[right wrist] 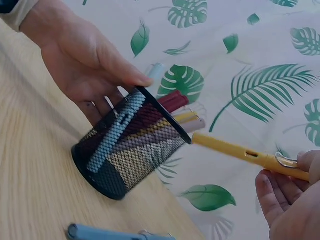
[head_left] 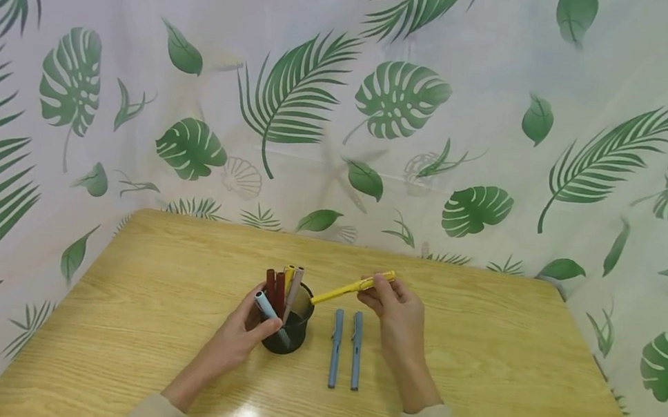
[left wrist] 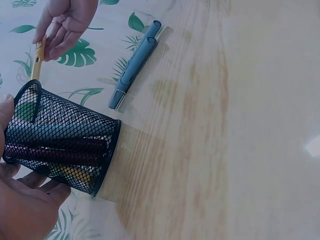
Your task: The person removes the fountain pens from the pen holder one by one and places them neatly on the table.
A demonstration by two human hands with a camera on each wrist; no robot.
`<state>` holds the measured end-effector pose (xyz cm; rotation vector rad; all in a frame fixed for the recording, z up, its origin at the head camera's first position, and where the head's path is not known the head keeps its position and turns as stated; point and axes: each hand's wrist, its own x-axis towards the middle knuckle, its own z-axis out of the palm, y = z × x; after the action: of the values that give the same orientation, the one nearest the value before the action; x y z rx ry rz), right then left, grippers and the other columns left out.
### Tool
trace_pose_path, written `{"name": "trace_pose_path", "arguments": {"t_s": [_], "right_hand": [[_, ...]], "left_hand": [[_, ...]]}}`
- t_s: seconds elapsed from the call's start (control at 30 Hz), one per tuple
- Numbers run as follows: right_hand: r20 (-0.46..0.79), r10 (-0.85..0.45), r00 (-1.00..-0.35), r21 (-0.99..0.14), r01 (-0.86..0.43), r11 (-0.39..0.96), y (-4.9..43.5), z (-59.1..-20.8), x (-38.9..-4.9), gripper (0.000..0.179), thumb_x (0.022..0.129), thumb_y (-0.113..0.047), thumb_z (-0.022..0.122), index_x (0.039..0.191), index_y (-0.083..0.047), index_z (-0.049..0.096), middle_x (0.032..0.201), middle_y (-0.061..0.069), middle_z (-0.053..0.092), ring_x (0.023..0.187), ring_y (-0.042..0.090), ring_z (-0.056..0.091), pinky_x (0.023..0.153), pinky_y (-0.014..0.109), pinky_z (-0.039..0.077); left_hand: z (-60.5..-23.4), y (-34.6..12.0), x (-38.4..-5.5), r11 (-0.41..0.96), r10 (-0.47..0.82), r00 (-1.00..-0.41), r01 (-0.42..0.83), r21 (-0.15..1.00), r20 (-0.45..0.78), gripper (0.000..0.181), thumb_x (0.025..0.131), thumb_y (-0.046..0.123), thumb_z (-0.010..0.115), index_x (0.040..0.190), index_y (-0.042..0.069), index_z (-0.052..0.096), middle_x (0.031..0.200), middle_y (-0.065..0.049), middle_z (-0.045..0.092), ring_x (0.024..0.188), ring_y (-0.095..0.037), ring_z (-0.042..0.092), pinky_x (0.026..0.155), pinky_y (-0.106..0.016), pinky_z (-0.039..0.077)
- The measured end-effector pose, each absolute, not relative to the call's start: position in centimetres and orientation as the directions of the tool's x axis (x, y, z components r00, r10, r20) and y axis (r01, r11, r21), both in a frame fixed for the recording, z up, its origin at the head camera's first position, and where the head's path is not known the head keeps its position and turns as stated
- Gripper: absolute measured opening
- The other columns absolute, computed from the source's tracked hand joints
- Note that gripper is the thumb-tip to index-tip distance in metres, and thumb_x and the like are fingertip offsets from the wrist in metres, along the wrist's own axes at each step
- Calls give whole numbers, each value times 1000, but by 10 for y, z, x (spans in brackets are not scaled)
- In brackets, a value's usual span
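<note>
Head view: the left hand (head_left: pixel 240 336) holds the black mesh cup (head_left: pixel 291 342) by its side, thumb at the rim. Inside stand 2 dark red pens (head_left: pixel 280 291), 1 light blue pen (head_left: pixel 265 305), 1 grey pen (head_left: pixel 294 290) and another yellow pen (head_left: pixel 290 273). The right hand (head_left: pixel 401 321) pinches 1 yellow pen (head_left: pixel 344 292), its far end at the cup's right rim. Nearby, 2 blue-grey pens (head_left: pixel 335 351) lie side by side on the table (head_left: pixel 507 376).

Left wrist view: the left hand's fingers curl round the cup; the pinched pen shows beyond its rim.

Right wrist view: that pen points at the rim; whether they touch, I cannot tell.
</note>
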<state>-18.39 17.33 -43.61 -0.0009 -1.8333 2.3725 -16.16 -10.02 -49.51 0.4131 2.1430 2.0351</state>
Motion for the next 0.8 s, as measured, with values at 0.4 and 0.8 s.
{"name": "trace_pose_path", "arguments": {"t_s": [0.4,0.8], "right_hand": [[35,178,-983,-962,-81,-261,227,-429,-175,26,105,-22,63,116,2,64,107,4,70,96,15,69,93,28,57],[37,195,-980,-975,-78,-209,271,-428,-163,25,104,-24,65,109,0,68,105,5,69,92,14,67,86,24,59]], "left_hand": [[-496,-101,-163,21,314,-946,96,995,85,77,106,16,61,166,11,14,164,-24,29,152,-36,26,121,-52,25],[-497,-101,-163,28,306,-949,86,996,73,75,106,16,61,167,14,16,164,-22,31,152,-36,28,122,-52,25]]}}
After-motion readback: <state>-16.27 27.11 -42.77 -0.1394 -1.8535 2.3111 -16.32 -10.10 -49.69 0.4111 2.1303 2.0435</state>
